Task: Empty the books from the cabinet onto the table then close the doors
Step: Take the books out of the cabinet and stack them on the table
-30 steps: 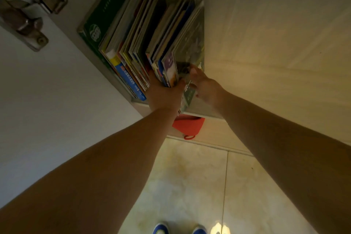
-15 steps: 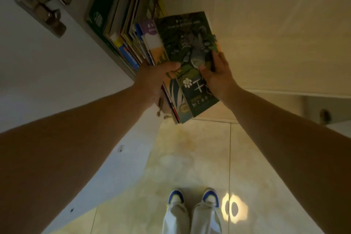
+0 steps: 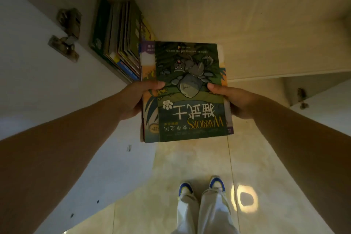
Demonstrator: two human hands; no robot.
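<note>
We cannot see the cabinet whole: only its pale wooden inner walls show, the top cut off by the frame. Its open white door fills the left side, with a blurred metal hinge. The row of books left standing on the shelf is dim, and their spines are too dark to read. Below, the tiled floor carries a bright spot of light beside our blue-and-white shoes. We hold a small stack of books level in the air, out in front of the shelf; how many lie under the green top cover we cannot tell. Our left hand clamps its left edge, thumb on top. Our right hand clamps the right edge likewise, fingers hidden beneath.
</note>
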